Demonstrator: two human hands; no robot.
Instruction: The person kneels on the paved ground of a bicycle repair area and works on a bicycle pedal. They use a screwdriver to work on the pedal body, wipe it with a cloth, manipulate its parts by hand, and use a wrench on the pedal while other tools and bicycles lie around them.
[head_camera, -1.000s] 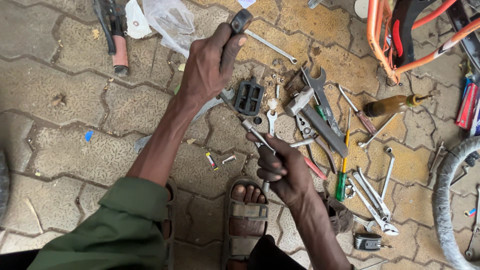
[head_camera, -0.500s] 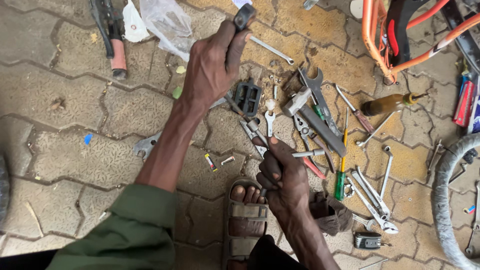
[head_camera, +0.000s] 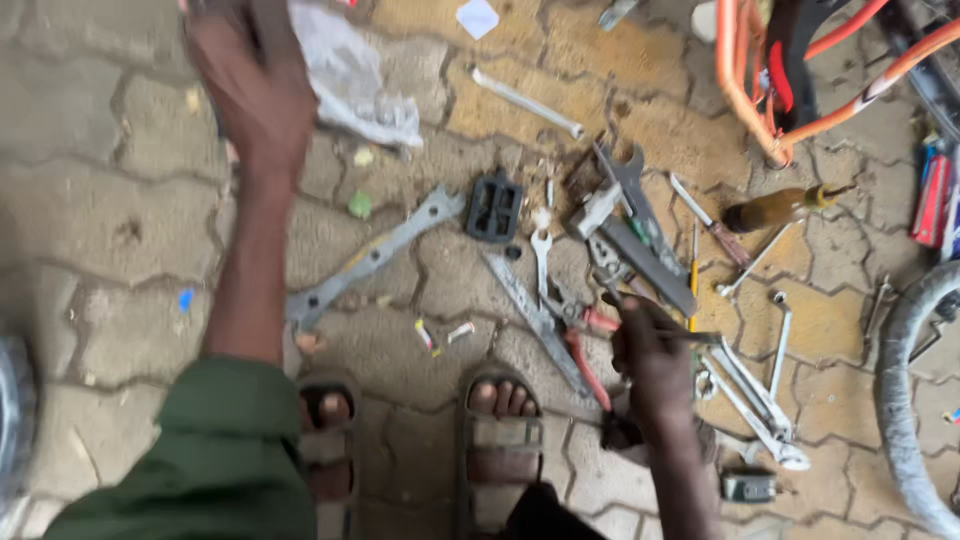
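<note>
Right hand (head_camera: 655, 355) closes its fingers around a thin metal rod (head_camera: 690, 335) low over the tool pile (head_camera: 600, 270) — it could snag the red-handled pliers (head_camera: 585, 345). Left hand (head_camera: 250, 90) is up and blurred — grip unclear.

We wear a green sleeve (head_camera: 225, 450) on the left arm, rolled above the elbow; the right forearm is bare. Brown open-toed sandals (head_camera: 503, 445) cover both feet.

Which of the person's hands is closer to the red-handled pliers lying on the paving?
Right. The right hand sits just beside the red-handled pliers, among the tools. The left hand is far off, raised at the upper left near the plastic bag.
</note>
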